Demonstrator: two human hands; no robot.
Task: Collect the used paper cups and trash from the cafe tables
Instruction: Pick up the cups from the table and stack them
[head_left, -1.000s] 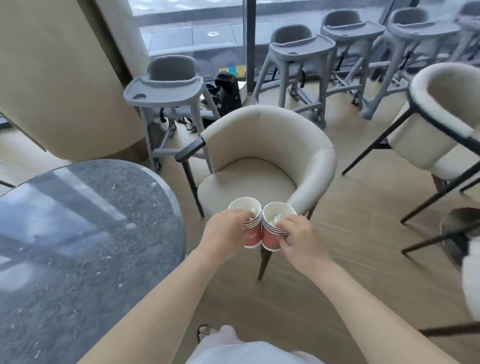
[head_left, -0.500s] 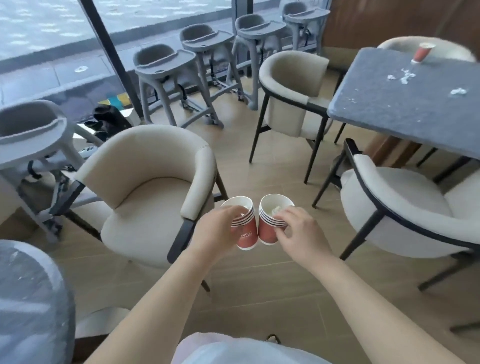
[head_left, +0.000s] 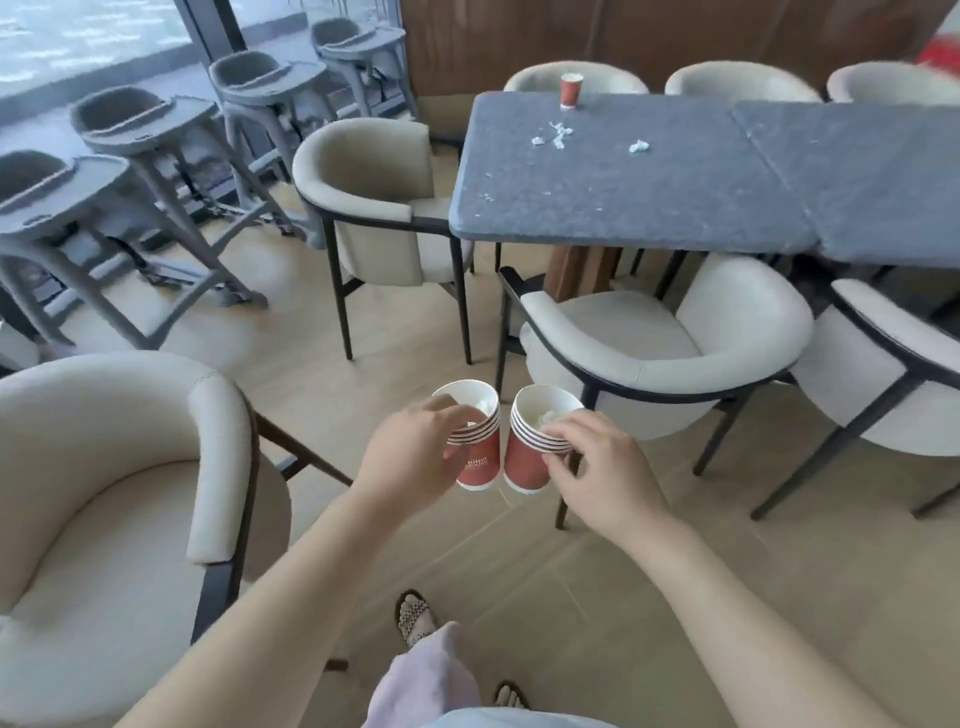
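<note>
Hands grip stacked cups: left hand (head_left: 410, 457) one stack (head_left: 475, 447), right hand (head_left: 597, 467) another (head_left: 532, 447); lone cup (head_left: 571, 90) and tissue scraps (head_left: 558, 132) remain on the table (head_left: 623, 208).

I'm looking at a cafe seating area: grey stone-top tables (head_left: 623, 202) ringed by cream tub chairs (head_left: 670, 343), what look like 4 grey high chairs (head_left: 140, 130) lined along the window (head_left: 78, 36).

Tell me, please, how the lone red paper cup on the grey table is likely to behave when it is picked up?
The red paper cup stands upright on the grey table, so it probably lifts easily. Being paper, it is likely light and squashable. Its contents are not visible, so a nudge might tip it.
</note>
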